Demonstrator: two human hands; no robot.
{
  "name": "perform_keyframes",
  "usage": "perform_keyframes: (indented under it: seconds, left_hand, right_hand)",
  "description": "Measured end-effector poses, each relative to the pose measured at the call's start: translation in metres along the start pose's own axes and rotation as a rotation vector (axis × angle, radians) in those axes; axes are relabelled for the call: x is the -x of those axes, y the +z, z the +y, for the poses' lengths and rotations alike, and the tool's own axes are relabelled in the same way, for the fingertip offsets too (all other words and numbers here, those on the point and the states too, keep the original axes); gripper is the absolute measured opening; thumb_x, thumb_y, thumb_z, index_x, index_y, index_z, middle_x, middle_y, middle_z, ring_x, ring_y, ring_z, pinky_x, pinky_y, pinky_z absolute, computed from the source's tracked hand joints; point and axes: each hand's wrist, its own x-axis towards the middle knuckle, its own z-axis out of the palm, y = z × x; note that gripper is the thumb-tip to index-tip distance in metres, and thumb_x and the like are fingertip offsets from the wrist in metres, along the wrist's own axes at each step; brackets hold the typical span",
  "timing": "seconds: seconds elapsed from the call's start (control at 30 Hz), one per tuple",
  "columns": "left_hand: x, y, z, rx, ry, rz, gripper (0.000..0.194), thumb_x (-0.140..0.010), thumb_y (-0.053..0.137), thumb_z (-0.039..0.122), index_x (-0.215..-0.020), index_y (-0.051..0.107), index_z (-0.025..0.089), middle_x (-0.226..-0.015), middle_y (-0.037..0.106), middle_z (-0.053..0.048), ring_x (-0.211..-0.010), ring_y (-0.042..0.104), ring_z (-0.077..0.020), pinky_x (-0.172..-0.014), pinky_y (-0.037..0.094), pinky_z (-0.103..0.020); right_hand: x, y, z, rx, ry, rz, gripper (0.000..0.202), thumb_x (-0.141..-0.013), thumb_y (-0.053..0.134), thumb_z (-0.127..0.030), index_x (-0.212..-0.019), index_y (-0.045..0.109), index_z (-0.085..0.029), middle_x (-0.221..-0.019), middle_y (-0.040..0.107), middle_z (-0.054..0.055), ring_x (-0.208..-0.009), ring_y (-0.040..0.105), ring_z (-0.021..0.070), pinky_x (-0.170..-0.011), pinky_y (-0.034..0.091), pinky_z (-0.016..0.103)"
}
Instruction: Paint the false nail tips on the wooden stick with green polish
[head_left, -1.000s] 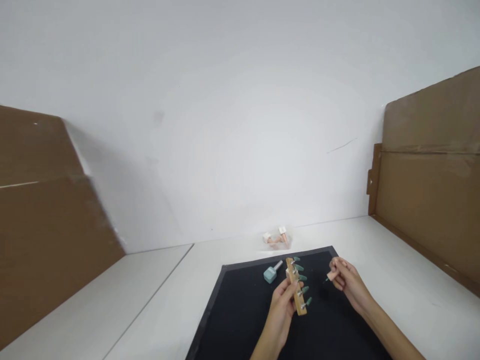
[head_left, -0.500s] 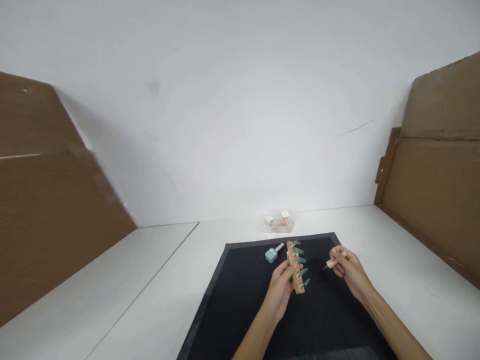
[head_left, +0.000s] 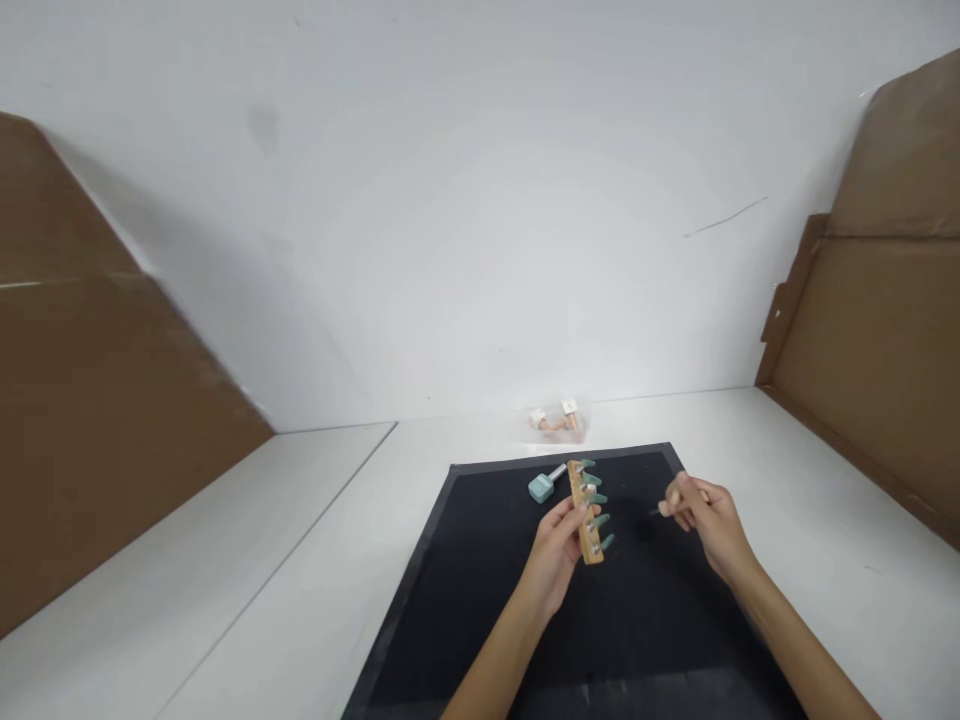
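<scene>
My left hand (head_left: 553,558) grips a narrow wooden bar (head_left: 589,545) from its left side, thumb across the front. Along the bar several green false nails (head_left: 597,498) stick out to the right on small metal holders. To the right, apart from the bar, my right hand (head_left: 711,520) pinches a small peach-coloured piece (head_left: 665,508) with a thin dark green tip pointing left towards the nails. What exactly this piece is cannot be made out, since the fingers cover much of it. Just beyond my left hand a teal nail polish bottle (head_left: 541,488) with a pale cap lies on the mat.
A black mat (head_left: 450,600) covers the middle of the white table (head_left: 300,590). Behind it, by the white wall, lies a clear bag (head_left: 556,424) with peach and white pieces. Cardboard panels stand at left (head_left: 97,400) and right (head_left: 885,320).
The whole view has shifted slightly, with things sitting higher in the picture. My right hand has turned a little, showing less of the peach piece. Both grips stay the same.
</scene>
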Motion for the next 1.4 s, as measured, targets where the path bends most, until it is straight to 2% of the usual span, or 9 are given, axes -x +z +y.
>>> perform_keyframes:
  seconds: [0.1, 0.3, 0.5, 0.67, 0.8, 0.93, 1.1, 1.27, 1.4]
  left_hand:
    - [-0.001, 0.000, -0.001, -0.005, -0.004, 0.005, 0.030, -0.055, 0.075, 0.026, -0.080, 0.065, 0.012, -0.069, 0.064, -0.004, -0.060, 0.056, -0.0127, -0.058, 0.044, -0.026]
    - [-0.003, -0.001, -0.001, -0.021, 0.000, 0.008, 0.029, -0.057, 0.074, 0.027, -0.080, 0.065, 0.012, -0.071, 0.065, -0.005, -0.061, 0.056, -0.0129, -0.059, 0.044, -0.026]
    - [-0.003, -0.001, 0.000, -0.003, -0.015, 0.004, 0.033, -0.052, 0.077, 0.028, -0.078, 0.064, 0.011, -0.068, 0.064, -0.004, -0.058, 0.055, -0.0116, -0.054, 0.044, -0.024]
    - [-0.004, -0.002, -0.001, -0.002, -0.012, 0.003, 0.035, -0.052, 0.077, 0.028, -0.079, 0.064, 0.012, -0.070, 0.065, -0.004, -0.058, 0.056, -0.0116, -0.054, 0.045, -0.024]
    - [-0.006, -0.003, -0.001, -0.004, -0.020, -0.004, 0.034, -0.051, 0.078, 0.029, -0.077, 0.064, 0.011, -0.069, 0.064, -0.004, -0.056, 0.055, -0.0108, -0.052, 0.045, -0.023]
    - [-0.007, -0.004, -0.001, -0.010, -0.028, -0.001, 0.035, -0.052, 0.077, 0.028, -0.079, 0.064, 0.011, -0.069, 0.065, -0.004, -0.057, 0.055, -0.0110, -0.053, 0.045, -0.023]
    - [-0.006, -0.005, -0.003, -0.003, -0.045, -0.007, 0.034, -0.052, 0.077, 0.027, -0.079, 0.065, 0.011, -0.071, 0.065, -0.005, -0.060, 0.056, -0.0121, -0.056, 0.045, -0.024]
    - [-0.007, -0.006, -0.003, 0.004, -0.057, -0.033, 0.034, -0.052, 0.077, 0.027, -0.081, 0.065, 0.012, -0.070, 0.065, -0.005, -0.060, 0.056, -0.0121, -0.056, 0.044, -0.024]
    - [-0.007, -0.005, -0.001, 0.003, -0.069, -0.031, 0.035, -0.050, 0.078, 0.028, -0.078, 0.065, 0.012, -0.069, 0.065, -0.004, -0.059, 0.056, -0.0120, -0.055, 0.044, -0.024]
  right_hand:
    - [-0.001, -0.002, 0.003, 0.045, -0.057, 0.003, 0.045, -0.069, 0.063, -0.047, -0.039, 0.046, -0.018, -0.043, 0.044, -0.003, -0.038, 0.035, 0.0085, -0.043, 0.036, 0.026]
    - [-0.003, -0.004, 0.010, 0.157, -0.048, -0.054, 0.018, -0.059, 0.073, -0.035, -0.063, 0.064, -0.019, -0.048, 0.050, -0.004, -0.038, 0.035, 0.0079, -0.037, 0.027, 0.022]
    - [-0.002, -0.003, 0.012, 0.303, -0.082, -0.147, 0.047, -0.073, 0.054, -0.053, -0.043, 0.055, -0.017, -0.044, 0.051, 0.001, -0.040, 0.043, 0.0112, -0.039, 0.033, 0.023]
    - [0.000, -0.001, 0.012, 0.369, -0.147, -0.152, 0.031, -0.068, 0.064, -0.047, -0.058, 0.061, -0.017, -0.046, 0.047, -0.004, -0.039, 0.040, 0.0095, -0.040, 0.034, 0.022]
    - [-0.002, -0.002, 0.017, 0.401, -0.137, -0.191, 0.050, -0.078, 0.048, -0.053, -0.044, 0.056, -0.018, -0.041, 0.047, 0.000, -0.039, 0.044, 0.0118, -0.041, 0.036, 0.024]
    - [-0.002, 0.000, 0.018, 0.348, -0.114, -0.160, 0.034, -0.067, 0.063, -0.051, -0.065, 0.066, -0.018, -0.045, 0.049, -0.003, -0.042, 0.046, 0.0123, -0.041, 0.036, 0.024]
    - [-0.002, 0.002, 0.019, 0.212, -0.074, -0.212, 0.053, -0.078, 0.045, -0.060, -0.054, 0.065, -0.016, -0.039, 0.046, -0.001, -0.040, 0.047, 0.0128, -0.038, 0.036, 0.024]
    - [-0.003, 0.006, 0.023, 0.011, 0.002, -0.253, 0.045, -0.076, 0.051, -0.057, -0.068, 0.068, -0.016, -0.043, 0.047, -0.001, -0.045, 0.051, 0.0143, -0.036, 0.034, 0.021]
    - [-0.002, 0.011, 0.021, -0.068, 0.074, -0.219, 0.044, -0.074, 0.056, -0.056, -0.067, 0.068, -0.015, -0.046, 0.049, -0.001, -0.039, 0.041, 0.0097, -0.034, 0.028, 0.021]
